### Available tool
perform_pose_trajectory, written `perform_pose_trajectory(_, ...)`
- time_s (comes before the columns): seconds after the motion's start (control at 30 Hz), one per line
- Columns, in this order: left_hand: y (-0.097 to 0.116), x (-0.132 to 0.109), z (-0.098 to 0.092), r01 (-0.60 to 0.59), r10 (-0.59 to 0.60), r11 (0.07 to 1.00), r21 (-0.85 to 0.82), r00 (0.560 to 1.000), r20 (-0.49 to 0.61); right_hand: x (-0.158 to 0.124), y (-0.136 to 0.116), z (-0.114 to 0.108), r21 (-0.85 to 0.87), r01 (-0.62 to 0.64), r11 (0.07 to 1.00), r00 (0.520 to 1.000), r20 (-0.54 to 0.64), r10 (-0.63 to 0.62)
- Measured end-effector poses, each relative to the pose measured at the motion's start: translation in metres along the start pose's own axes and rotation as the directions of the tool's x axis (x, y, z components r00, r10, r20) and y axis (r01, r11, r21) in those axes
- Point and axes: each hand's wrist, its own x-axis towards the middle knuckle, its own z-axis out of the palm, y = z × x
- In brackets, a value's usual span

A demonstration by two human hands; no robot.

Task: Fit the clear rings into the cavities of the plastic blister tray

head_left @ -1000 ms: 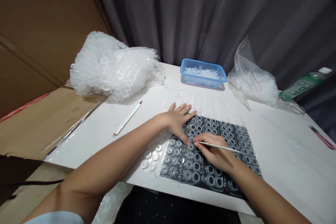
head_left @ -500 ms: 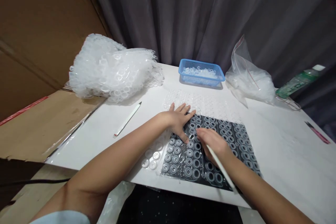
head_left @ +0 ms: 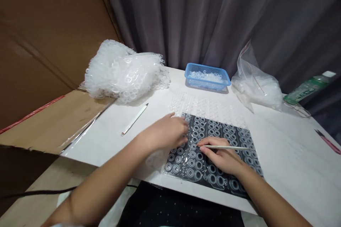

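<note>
- Sheet of clear plastic rings (head_left: 198,165), in columns; lies over a black mat (head_left: 206,127) on the near middle part of the table.
- Right hand (head_left: 223,156): over the middle columns; thumb and index finger pinching one end of a stick. Contact between fingertips and rings cannot be told.
- White stick (head_left: 237,148), slender; extends from the pinch rightward across the mat.
- Left hand (head_left: 170,131): at the left side of the sheet, motion-blurred; fingers bent, not spread flat. Whether they grip anything cannot be told.
- Clear plastic sheet (head_left: 205,104), patterned with small rounds; flat, just beyond the mat.
- White pen (head_left: 135,118), dark-tipped; lying left of the left hand.
- Blue basket (head_left: 207,84), mesh-walled; behind the clear sheet, containing small translucent pieces (head_left: 206,76).
- Heap of clear plastic sheets (head_left: 125,72); far left.
- Zip bag (head_left: 262,87), transparent, with whitish contents; right of the basket.
- Green bottle (head_left: 309,87), white-capped, tilted; beside the bag.
- Pink-handled tool (head_left: 329,143); right edge.
- White table (head_left: 293,170), beneath these.
- Grey curtain (head_left: 199,14); background.
</note>
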Motion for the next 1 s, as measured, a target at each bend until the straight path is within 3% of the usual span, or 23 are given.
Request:
perform_pose_trajectory(0.07, 0.02, -0.023, 0.02, -0.02, 0.011, 0.997, -0.077, 0.993, -0.116, 0.001, 0.0, 0.001, 0.01, 0.02, 1.0, 1.0, 0.005, -0.02)
perform_pose_trajectory(0.17, 0.042, -0.046, 0.058, 0.042, -0.093, 0.983, -0.178, 0.953, -0.289, 0.002, 0.0, 0.001, 0.036, 0.061, 0.998, 0.998, 0.01, -0.061)
perform_pose_trajectory(0.3, 0.053, -0.052, 0.089, 0.067, -0.123, 0.985, -0.158, 0.917, -0.38, 0.002, 0.0, 0.001, 0.047, 0.076, 0.996, 0.997, 0.003, -0.076)
perform_pose_trajectory(0.7, 0.052, -0.047, 0.092, 0.079, -0.111, 0.992, -0.095, 0.91, -0.4, 0.004, 0.0, 0.004, -0.021, 0.108, 0.994, 0.994, -0.022, -0.109)
perform_pose_trajectory(0.8, 0.052, -0.046, 0.092, 0.081, -0.117, 0.991, -0.102, 0.9, -0.42, 0.004, 0.0, 0.006, -0.056, 0.193, 0.98, 0.98, -0.027, -0.195)
perform_pose_trajectory(1.0, 0.054, -0.044, 0.091, 0.088, -0.136, 0.988, -0.129, 0.892, -0.431, 0.002, -0.001, 0.017, -0.228, 0.405, 0.886, 0.908, -0.016, -0.419)
